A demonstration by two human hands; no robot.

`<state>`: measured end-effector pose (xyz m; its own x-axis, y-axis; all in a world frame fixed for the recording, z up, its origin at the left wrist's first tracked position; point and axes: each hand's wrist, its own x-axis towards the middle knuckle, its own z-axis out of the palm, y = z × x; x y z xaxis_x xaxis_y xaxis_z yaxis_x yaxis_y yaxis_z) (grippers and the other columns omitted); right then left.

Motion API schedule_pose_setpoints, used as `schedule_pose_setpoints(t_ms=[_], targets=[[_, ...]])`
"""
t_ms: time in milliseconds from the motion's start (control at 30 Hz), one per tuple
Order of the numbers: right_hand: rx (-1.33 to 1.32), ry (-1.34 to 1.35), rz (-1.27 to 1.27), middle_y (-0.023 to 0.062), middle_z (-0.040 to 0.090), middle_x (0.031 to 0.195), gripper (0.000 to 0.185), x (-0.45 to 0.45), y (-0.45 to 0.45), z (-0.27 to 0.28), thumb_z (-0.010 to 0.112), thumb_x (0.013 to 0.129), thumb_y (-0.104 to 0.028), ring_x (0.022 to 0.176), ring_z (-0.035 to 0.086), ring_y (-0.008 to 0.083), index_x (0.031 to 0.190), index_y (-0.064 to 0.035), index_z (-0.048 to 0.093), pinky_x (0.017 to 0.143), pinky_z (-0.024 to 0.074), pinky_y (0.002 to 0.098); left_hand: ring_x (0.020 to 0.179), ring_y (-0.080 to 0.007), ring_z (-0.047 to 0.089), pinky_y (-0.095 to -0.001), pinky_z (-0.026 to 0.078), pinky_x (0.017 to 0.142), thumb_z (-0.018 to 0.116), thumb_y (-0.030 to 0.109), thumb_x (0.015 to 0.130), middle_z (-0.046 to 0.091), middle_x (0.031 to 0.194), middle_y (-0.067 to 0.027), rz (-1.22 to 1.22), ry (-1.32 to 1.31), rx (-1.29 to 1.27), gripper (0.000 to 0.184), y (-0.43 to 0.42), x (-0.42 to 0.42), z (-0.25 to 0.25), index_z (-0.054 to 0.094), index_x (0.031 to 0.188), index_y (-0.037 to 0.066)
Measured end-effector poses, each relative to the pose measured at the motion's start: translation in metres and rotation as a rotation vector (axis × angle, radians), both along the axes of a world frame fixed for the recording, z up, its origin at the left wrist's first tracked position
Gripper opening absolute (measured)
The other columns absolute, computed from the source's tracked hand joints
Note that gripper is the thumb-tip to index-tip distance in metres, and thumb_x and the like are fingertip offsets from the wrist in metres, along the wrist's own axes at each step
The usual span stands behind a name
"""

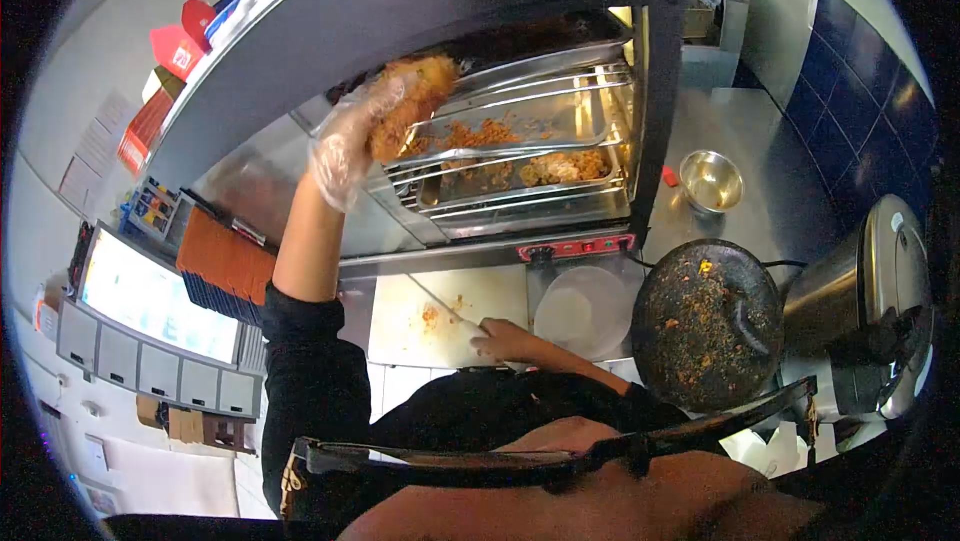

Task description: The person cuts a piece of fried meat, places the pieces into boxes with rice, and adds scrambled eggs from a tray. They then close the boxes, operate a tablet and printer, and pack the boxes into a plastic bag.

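Raised in front of the heated cabinet, my left hand [345,146] wears a clear plastic glove and is closed on a piece of crumbed fried food [415,101]. Beside it, a metal tray [560,121] with loose crumbs sits on a wire rack, and a lower tray [450,191] holds another fried piece [565,168]. Low in the view, my right hand [505,341] is closed on the handle of a knife [437,301]. The blade lies over a white cutting board [500,291] with crumbs on it.
A dark round pan [708,326] with food bits stands right of a white round plate [580,311]. Behind it is a steel bowl [711,181]. A large steel cooker [850,291] stands far right. The cabinet's control panel [582,247] runs above the board.
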<state>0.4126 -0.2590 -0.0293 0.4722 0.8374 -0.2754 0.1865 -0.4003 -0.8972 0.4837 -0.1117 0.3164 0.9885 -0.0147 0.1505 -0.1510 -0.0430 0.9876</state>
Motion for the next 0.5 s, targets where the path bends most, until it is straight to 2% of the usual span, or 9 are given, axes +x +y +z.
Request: schedule_pose_setpoints(t_ms=[67,133,167,233,300,333,400,467,500], targets=[[0.103,0.355,-0.037,0.0139,0.062,0.084,0.039,-0.004,-0.024,0.025,0.057,0.087,-0.028,0.071,0.062,0.0201,0.107,0.0053,0.053,0.060,0.0480,0.0318,0.106,-0.0228,0.058,-0.0323,0.048,0.091,0.065,0.030,0.085,0.058,0.117,-0.0146,-0.095,0.008,-0.155,0.054,0.028,-0.008,-0.025,0.049,0.124,-0.003],[0.059,0.200,-0.051,0.0121,0.062,0.084,0.035,-0.011,-0.045,0.045,0.055,0.089,-0.027,0.070,0.062,0.0178,0.107,0.0029,0.053,0.061,0.0480,0.0298,0.108,-0.0229,0.057,-0.0328,0.047,0.092,0.068,0.029,0.083,0.056,0.121,-0.0149,-0.027,0.165,-0.023,0.060,0.023,-0.058,-0.029,0.045,0.127,-0.005],[0.054,0.217,-0.094,0.0130,0.062,0.083,0.037,-0.017,-0.051,0.039,0.055,0.089,-0.029,0.070,0.062,0.0203,0.107,0.0036,0.053,0.062,0.0485,0.0310,0.105,-0.0212,0.058,-0.0302,0.048,0.088,0.072,0.027,0.080,0.057,0.118,-0.0142,0.151,0.100,-0.103,0.063,0.022,-0.075,-0.046,0.043,0.127,-0.006],[0.020,0.258,-0.122,0.0139,0.063,0.083,0.039,-0.029,-0.065,0.021,0.055,0.090,-0.030,0.070,0.062,0.0228,0.108,0.0043,0.052,0.063,0.0489,0.0322,0.101,-0.0210,0.059,-0.0304,0.049,0.085,0.071,0.026,0.080,0.059,0.114,-0.0145,0.186,0.133,-0.135,0.062,0.048,-0.101,-0.085,0.044,0.127,-0.004],[0.008,-0.082,-0.149,0.0243,0.058,0.109,0.053,-0.045,-0.077,0.001,0.055,0.090,-0.036,0.088,0.062,0.0361,0.121,0.0056,0.045,0.081,0.0485,0.0411,0.098,-0.0209,0.060,-0.0306,0.050,0.083,0.070,0.026,0.080,0.061,0.110,-0.0148,0.224,0.177,-0.175,0.061,0.075,-0.121,-0.130,0.044,0.127,-0.002],[-0.023,-0.049,-0.130,0.0243,0.058,0.109,0.053,-0.057,-0.079,0.002,0.055,0.090,-0.036,0.088,0.062,0.0361,0.121,0.0056,0.045,0.081,0.0485,0.0411,0.092,-0.0191,0.061,-0.0292,0.051,0.077,0.072,0.026,0.079,0.061,0.107,-0.0142,0.256,0.209,-0.142,0.061,0.087,-0.131,-0.155,0.044,0.126,-0.002],[-0.119,-0.011,-0.374,0.0263,0.058,0.111,0.053,-0.078,-0.080,0.015,0.056,0.088,-0.039,0.098,0.059,0.0422,0.124,-0.0012,0.046,0.088,0.0439,0.0443,0.081,-0.0155,0.061,-0.0264,0.051,0.065,0.074,0.026,0.078,0.062,0.101,-0.0130,0.310,0.272,-0.062,0.062,0.109,-0.150,-0.204,0.044,0.124,-0.003],[-0.292,-0.074,-0.395,0.0274,0.062,0.092,0.047,-0.086,-0.078,0.028,0.060,0.086,-0.041,0.090,0.061,0.0429,0.114,-0.0043,0.050,0.076,0.0472,0.0455,0.073,-0.0121,0.060,-0.0236,0.049,0.058,0.075,0.025,0.078,0.062,0.096,-0.0109,0.381,0.501,-0.022,0.058,0.120,-0.157,-0.261,0.046,0.121,-0.001],[-0.298,-0.105,-0.383,0.0263,0.063,0.090,0.045,-0.089,-0.072,0.027,0.060,0.086,-0.040,0.087,0.061,0.0430,0.112,-0.0041,0.050,0.074,0.0473,0.0462,0.072,-0.0145,0.060,-0.0265,0.050,0.059,0.074,0.029,0.078,0.062,0.095,-0.0114,0.340,0.537,0.000,0.059,0.124,-0.158,-0.297,0.047,0.122,0.000]])
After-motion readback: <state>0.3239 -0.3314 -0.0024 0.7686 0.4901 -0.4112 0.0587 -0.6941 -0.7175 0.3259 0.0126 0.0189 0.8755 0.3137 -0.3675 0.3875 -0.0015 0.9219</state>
